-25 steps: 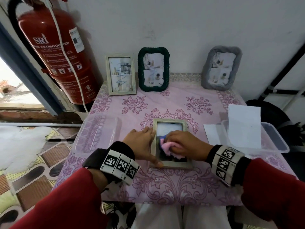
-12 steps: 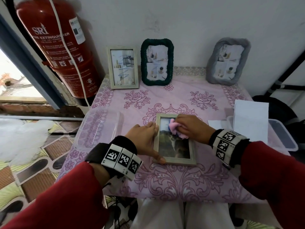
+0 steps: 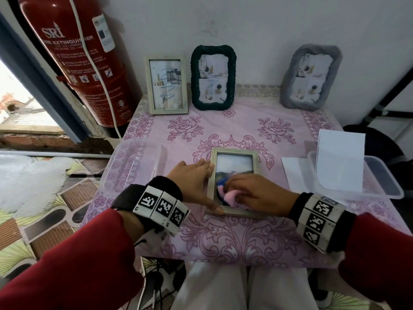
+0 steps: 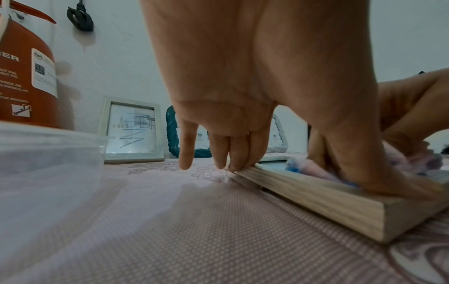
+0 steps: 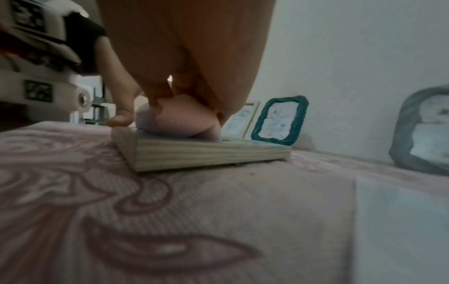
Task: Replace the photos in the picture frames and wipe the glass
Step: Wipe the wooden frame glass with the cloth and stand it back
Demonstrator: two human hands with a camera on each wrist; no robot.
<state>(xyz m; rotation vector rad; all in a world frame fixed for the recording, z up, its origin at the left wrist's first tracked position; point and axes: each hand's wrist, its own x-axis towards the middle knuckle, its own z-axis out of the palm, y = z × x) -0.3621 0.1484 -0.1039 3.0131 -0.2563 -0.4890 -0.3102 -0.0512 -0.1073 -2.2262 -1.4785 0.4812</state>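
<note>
Wiping underway: right hand (image 3: 257, 193) grips cloth (image 3: 230, 196) on frame (image 3: 234, 153) glass, left hand (image 3: 192, 180) flat, steadying; upper glass next.

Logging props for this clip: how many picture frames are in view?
4. Three stand against the wall: a light wooden frame, a dark green frame, a grey frame. One wooden frame lies flat at the table's centre. None looks hidden.

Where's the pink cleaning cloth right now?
In the head view, the pink cloth sits under the right hand on the near end of the flat wooden frame, mid-table.
</note>
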